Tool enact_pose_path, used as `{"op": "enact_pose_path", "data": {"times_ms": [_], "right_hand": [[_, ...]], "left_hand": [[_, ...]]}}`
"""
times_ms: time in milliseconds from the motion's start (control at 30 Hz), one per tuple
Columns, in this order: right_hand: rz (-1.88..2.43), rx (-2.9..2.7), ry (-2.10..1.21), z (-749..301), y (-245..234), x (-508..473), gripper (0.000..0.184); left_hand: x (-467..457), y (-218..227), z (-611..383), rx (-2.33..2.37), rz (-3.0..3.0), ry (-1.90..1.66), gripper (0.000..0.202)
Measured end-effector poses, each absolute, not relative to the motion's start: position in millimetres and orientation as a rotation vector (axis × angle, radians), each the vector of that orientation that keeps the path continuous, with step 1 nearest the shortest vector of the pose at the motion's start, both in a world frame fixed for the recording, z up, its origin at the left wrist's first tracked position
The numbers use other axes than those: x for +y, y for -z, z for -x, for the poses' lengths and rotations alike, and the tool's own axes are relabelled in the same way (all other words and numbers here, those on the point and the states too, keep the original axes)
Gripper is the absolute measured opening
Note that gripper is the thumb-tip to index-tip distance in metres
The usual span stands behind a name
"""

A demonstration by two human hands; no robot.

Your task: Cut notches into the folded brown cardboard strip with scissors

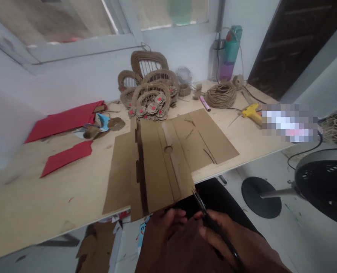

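Note:
In my right hand is a pair of scissors with dark handles. Its blades point up and left, close to the lower right corner of the folded cardboard. Low in the view, just below the cardboard's front edge, is my left hand. Its fingers are loosely bent and apart, with nothing visible in them. The brown cardboard has creases, a strip of clear tape, a small round mark and slots along a dark gap. Part of it overhangs the front edge of the table.
Red sheets lie at left. Rope-wrapped frames with paper flowers stand at the back. Beside them are a twine coil, a pink marker and a yellow glue gun. A black fan stands right.

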State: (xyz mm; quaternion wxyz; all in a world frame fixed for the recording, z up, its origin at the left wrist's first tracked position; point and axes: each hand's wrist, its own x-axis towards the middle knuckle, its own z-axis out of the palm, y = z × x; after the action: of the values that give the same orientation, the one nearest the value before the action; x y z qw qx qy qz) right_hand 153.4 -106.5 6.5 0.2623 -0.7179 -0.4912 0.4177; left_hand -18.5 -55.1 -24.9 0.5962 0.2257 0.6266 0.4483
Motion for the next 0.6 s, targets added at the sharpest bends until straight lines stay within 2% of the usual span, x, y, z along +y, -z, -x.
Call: {"op": "enact_pose_path", "data": {"times_ms": [267,400,600], "right_hand": [[1.825,-1.433,-1.355,-167,-14,-96,0.027],[1.818,-1.394,-1.386,-172,-14,-97,0.023],[1.787,-1.381,-1.356,-177,-2,-100,0.026]], "left_hand": [[-40,17,0,1.457,-0.551,-1.086,0.029],[-47,19,-14,1.469,-0.495,-1.055,0.031],[-55,25,-26,1.466,-0.577,-1.069,0.037]]}}
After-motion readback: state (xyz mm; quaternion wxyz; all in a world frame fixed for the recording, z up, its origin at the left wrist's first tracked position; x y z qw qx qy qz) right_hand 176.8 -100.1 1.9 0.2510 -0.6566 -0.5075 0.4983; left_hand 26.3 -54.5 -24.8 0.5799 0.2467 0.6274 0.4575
